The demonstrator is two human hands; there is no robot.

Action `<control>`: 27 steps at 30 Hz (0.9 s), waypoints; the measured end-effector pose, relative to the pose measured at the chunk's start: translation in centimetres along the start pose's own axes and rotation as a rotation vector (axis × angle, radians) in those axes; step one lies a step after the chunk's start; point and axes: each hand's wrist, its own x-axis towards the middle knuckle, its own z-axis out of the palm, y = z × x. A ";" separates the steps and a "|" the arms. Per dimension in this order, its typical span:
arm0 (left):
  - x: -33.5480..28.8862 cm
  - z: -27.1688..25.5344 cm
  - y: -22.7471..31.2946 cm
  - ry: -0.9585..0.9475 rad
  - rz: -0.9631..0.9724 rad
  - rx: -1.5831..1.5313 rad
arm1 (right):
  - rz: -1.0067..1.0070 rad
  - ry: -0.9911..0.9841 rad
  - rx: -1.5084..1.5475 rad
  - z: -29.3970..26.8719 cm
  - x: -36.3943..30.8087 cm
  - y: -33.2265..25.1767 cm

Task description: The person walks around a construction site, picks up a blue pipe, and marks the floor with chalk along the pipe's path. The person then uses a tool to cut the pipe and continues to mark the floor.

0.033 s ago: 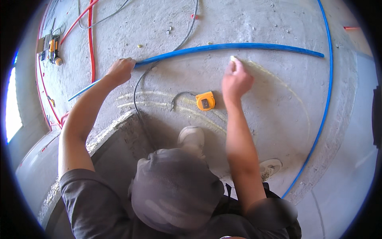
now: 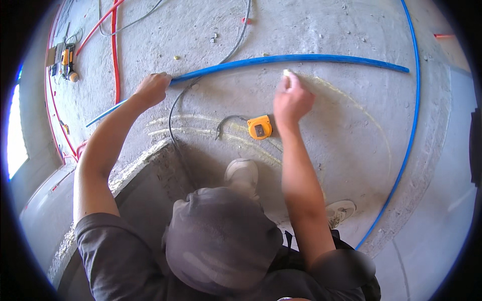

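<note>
Concrete floor (image 2: 341, 150) is shown, marked w/ curved pale lines (image 2: 360, 106). A yel. tape measure (image 2: 259, 128) is laid approx. mid-floor; clock dirs. are taken from it. The blue pipe (image 2: 291, 58) is stretched across at 10 to 2 o'clock, w/ the grey cable (image 2: 236, 47) crossed by it. At 10 o'clock the pipe is held in the L hand (image 2: 154, 89), grip closed round it. At approx. 2 o'clock a pale bit (image 2: 286, 72) is pinched in the R hand (image 2: 294, 103), grip narrow, tip just below the pipe; contact w/ floor can't be told. A red pipe (image 2: 116, 55) is seen at 10 o'clock, tools (image 2: 67, 57) farther out same dir. A thin blue tube (image 2: 414, 100) is curved round approx. 2 to 5 o'clock.
</note>
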 end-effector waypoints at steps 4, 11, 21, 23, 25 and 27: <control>-0.4 0.0 0.1 -0.007 -0.021 -0.002 | 0.004 -0.216 0.043 0.2 -0.7 -4.2; -0.5 0.1 0.0 -0.027 -0.016 0.010 | 0.158 -0.138 0.001 -1.0 0.4 -2.0; 0.0 0.4 -0.5 -0.006 0.035 0.032 | -0.194 -0.434 0.082 4.0 -4.8 -12.6; -0.2 0.3 -0.3 -0.017 0.020 0.017 | -0.251 -0.473 0.098 4.1 -5.1 -13.4; -0.2 0.0 0.1 -0.023 0.007 0.008 | -0.248 -0.467 0.127 4.0 -4.5 -12.8; -0.1 0.0 0.0 -0.025 0.005 -0.001 | -0.224 -0.449 0.132 3.2 -3.8 -11.7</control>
